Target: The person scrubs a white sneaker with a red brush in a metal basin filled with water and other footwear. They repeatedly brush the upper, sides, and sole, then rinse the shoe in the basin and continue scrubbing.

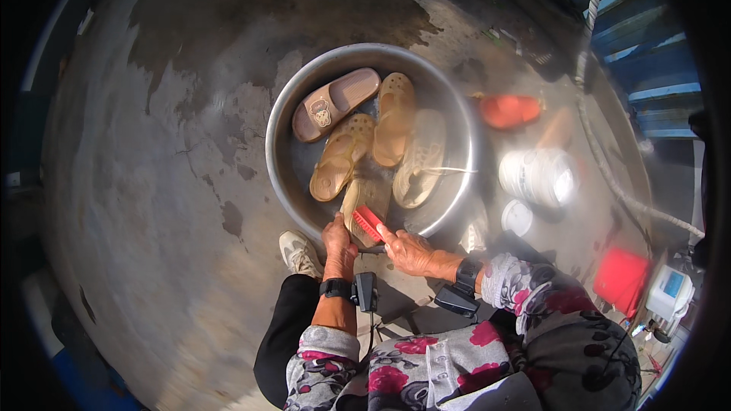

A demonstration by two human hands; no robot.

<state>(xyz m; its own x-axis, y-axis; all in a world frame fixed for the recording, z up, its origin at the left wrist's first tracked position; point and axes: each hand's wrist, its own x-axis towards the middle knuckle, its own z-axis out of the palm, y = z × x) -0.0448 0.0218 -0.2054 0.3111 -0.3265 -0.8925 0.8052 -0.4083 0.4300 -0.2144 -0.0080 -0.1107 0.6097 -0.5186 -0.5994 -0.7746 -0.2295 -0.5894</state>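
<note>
A large round metal basin (pixel 278 171) stands before me with several pieces of footwear in it. My left hand (pixel 338 238) grips the near end of a shoe (pixel 355 195) at the basin's near side. In my right hand (pixel 406 249) is a red scrubbing brush (pixel 368 221), its bristles against that shoe. Beyond lie a pink slide sandal (pixel 348 91) with a cartoon patch, two tan perforated clogs (pixel 394 120) (pixel 336 168), and a pale lace-up shoe (pixel 424 154) with a lace trailing to the right rim.
Right of the basin are a red-orange shoe (pixel 510 111), a white plastic tub (pixel 534 177) on its side and a round white lid (pixel 517 217). A red container (pixel 621 281) stands lower right. A pale rope or hose (pixel 599 154) runs down the right side. Wet patches mark the concrete.
</note>
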